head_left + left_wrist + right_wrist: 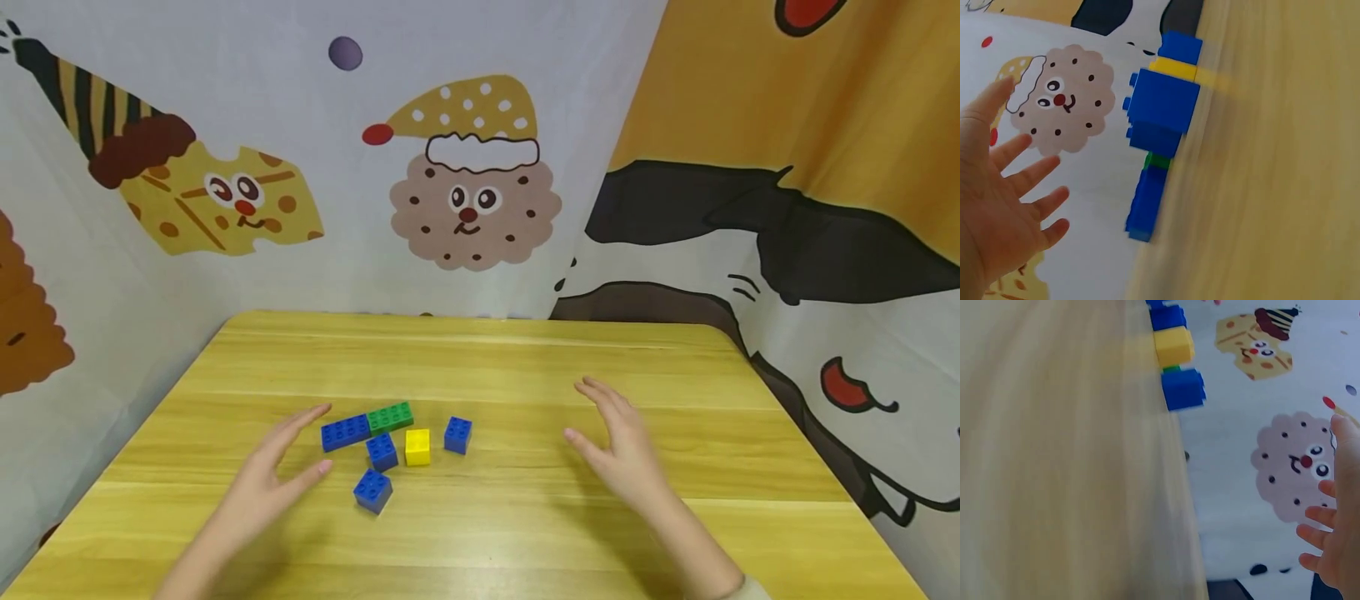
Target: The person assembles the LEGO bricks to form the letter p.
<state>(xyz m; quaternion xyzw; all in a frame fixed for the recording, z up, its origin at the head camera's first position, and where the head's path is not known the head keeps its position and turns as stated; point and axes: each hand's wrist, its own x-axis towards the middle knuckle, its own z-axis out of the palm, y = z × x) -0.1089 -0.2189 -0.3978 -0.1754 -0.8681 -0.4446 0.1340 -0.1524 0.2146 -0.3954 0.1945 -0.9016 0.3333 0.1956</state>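
Observation:
Building blocks lie grouped left of the middle of the table. A long blue block sits end to end with a long green block. In front of them are a square blue block and a yellow block. Another square blue block stands to the right, and one more blue block is nearest the front. My left hand hovers just left of the group, fingers extended and holding nothing. Well to the right of the blocks, my right hand is raised with spread fingers, also holding nothing.
The wooden table reaches back to a white curtain printed with cartoon biscuit and cheese figures. On the right hangs an orange printed part of the curtain.

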